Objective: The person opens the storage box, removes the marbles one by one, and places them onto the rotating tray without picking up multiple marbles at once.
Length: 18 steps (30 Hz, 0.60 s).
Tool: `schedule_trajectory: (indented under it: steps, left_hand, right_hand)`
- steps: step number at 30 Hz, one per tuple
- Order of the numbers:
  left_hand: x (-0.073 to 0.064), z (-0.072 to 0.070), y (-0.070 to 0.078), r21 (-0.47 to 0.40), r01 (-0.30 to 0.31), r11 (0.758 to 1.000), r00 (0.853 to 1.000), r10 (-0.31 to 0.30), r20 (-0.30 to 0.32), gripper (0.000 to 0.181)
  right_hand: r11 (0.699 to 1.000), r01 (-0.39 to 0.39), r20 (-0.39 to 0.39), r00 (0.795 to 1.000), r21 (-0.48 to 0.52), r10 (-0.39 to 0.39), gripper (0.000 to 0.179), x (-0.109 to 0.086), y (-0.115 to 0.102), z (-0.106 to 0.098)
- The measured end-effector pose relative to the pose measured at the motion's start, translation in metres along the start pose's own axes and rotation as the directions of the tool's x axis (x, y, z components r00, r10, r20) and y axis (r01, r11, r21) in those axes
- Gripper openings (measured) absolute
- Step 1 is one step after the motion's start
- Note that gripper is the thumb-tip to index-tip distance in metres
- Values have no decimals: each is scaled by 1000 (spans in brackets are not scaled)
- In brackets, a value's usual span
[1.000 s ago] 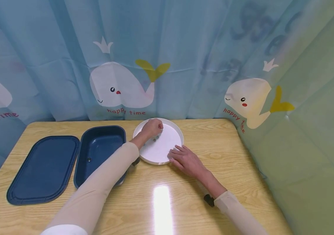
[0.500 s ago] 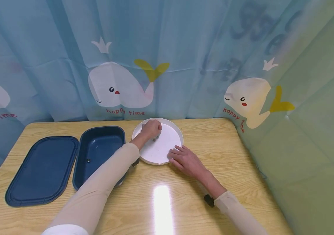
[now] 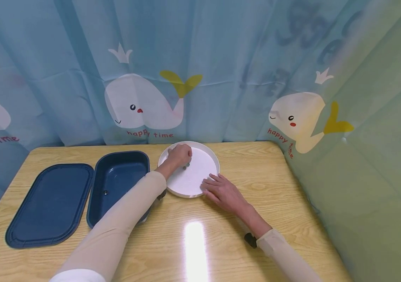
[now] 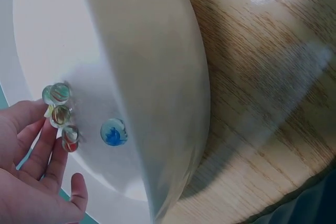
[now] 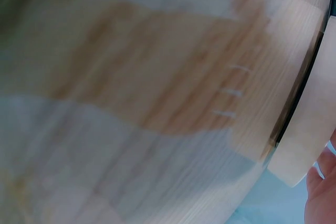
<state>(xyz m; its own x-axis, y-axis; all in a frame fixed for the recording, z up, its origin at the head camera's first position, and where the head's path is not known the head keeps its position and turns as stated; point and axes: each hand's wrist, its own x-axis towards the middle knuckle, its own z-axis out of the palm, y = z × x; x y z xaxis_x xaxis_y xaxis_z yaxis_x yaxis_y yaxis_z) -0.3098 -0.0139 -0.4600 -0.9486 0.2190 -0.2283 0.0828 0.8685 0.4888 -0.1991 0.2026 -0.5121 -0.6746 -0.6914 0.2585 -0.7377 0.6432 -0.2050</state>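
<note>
My left hand (image 3: 180,156) is over the left part of a round white tray (image 3: 200,168) with a low rim. In the left wrist view, several glass marbles (image 4: 61,114) cluster at the curled left fingers (image 4: 42,156). A yellowish marble (image 4: 49,111) appears pinched between the fingertips, partly hidden by them. A blue-swirled marble (image 4: 114,132) lies apart inside the tray, nearer its wall. My right hand (image 3: 223,192) rests at the tray's front-right rim with relaxed, spread fingers. In the right wrist view only part of that hand shows, beside the rim (image 5: 304,124).
A dark blue rectangular bin (image 3: 116,180) stands left of the tray, partly behind my left sleeve. One small marble (image 3: 105,192) lies inside it. Farther left is a flat dark blue lid (image 3: 50,205) on the wooden table (image 3: 253,164). A whale-print curtain (image 3: 218,98) hangs close behind.
My left hand has shifted slightly left over the tray, by the marbles. The right hand has stayed at the rim. The head view has drifted a little.
</note>
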Motion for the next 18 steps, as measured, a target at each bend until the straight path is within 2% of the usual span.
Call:
schedule_trajectory:
  steps: [12, 18]
  left_hand:
    - [0, -10, 0, 18, -63, 998, 998, 63, -15, 16]
    - [-4, -23, -3, -65, -120, 991, 992, 117, -52, 21]
  right_hand:
    - [1000, 13, -25, 1000, -1, -13, 30, 0, -3, -1]
    - [1000, -1, -11, 1000, -9, 1, 32, 0, -3, -2]
